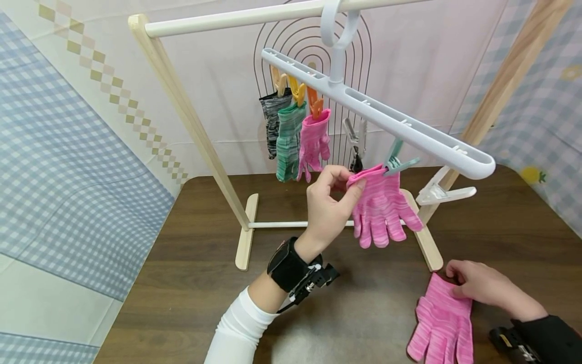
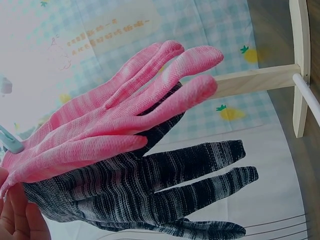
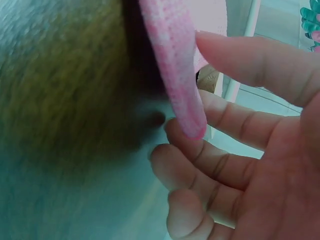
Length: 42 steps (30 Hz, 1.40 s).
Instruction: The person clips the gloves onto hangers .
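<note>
A pink striped glove hangs fingers down from a teal clip on the pale hanger. My left hand pinches its cuff at the left corner, thumb in front. Behind it, the left wrist view has a black-and-grey glove; in the head view only a dark bit shows below a clear clip. On the table at the lower right lies another pink glove. My right hand holds its cuff edge between thumb and fingers, as the right wrist view shows.
A black-and-grey glove, a green one and a pink one hang at the hanger's far end. A white clip at the near end holds nothing. The wooden rack's legs stand on the brown table.
</note>
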Available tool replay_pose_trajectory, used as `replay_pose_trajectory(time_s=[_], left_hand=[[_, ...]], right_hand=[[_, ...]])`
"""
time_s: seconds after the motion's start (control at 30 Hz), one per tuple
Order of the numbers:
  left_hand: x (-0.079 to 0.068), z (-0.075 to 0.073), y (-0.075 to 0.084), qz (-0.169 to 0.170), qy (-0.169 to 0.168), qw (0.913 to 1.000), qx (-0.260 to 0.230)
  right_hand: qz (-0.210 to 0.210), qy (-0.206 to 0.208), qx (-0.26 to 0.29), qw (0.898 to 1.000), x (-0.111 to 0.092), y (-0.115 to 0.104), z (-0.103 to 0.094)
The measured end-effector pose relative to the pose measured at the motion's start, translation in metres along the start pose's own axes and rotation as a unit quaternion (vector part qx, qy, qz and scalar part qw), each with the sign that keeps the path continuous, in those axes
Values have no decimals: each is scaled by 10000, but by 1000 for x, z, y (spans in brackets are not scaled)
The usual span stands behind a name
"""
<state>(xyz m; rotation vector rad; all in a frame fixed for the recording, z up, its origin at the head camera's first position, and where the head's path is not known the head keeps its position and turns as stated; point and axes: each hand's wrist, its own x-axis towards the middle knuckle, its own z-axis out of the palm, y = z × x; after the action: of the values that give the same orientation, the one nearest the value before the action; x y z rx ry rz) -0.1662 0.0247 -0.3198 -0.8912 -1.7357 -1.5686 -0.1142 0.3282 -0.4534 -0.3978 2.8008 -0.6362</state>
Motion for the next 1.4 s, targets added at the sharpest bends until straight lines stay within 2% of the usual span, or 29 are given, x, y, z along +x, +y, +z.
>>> replay_pose_trajectory(time_s=[0.1,0.4,0.97,1.17,1.4], left_hand=[[1,0,1,13,-5,10000,2],[1,0,1,-18,-116,9999,-65],[2,3,6,52,-420,9990,-176],[3,3,7,98,-448,9988,-157],[4,4,9,175,-495,9984,-192]], right_hand=[[111,-125,-38,9999,-1,0,-1],[93,-48,40,9999,-3,0,2],[-305,9,155,9994,-6,0,5],[-653,-153,454,9967,-7,-3,-3],[-789,-317,1125,9900,-9,-7,-14]])
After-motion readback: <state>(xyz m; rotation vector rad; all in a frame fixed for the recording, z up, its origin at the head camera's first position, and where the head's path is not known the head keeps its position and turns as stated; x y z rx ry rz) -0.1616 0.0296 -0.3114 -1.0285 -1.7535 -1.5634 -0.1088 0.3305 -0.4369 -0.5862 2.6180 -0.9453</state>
